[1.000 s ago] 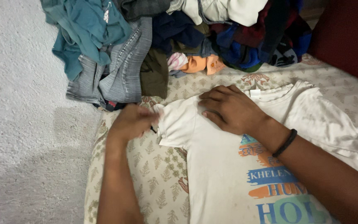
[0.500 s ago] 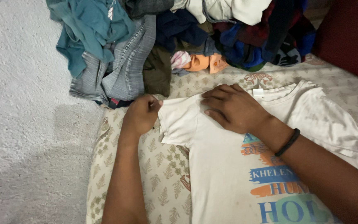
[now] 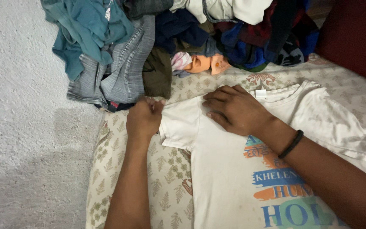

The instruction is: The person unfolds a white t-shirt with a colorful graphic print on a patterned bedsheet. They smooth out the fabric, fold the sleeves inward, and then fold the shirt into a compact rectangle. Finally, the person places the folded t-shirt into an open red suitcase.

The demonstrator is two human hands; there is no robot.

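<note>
A white T-shirt point(image 3: 221, 169) with blue and orange print on its chest lies flat, front up, on a patterned mattress point(image 3: 166, 178). My left hand point(image 3: 144, 118) pinches the end of the shirt's left sleeve at its top corner, fingers closed on the cloth. My right hand point(image 3: 236, 110) rests palm down on the shoulder next to the collar, fingers spread and pressing the fabric flat. A black band circles my right wrist. The shirt's other sleeve point(image 3: 339, 127) lies spread out to the right.
A heap of mixed clothes point(image 3: 183, 38) fills the top of the view, with grey jeans point(image 3: 123, 72) and a teal garment point(image 3: 94, 29) hanging over the mattress edge. Pale textured floor point(image 3: 26, 127) lies on the left. A dark red surface point(image 3: 356, 38) stands at right.
My left hand has moved up along the sleeve's edge to its top corner, drawing the sleeve straighter. My right hand has stayed pressed on the shoulder.
</note>
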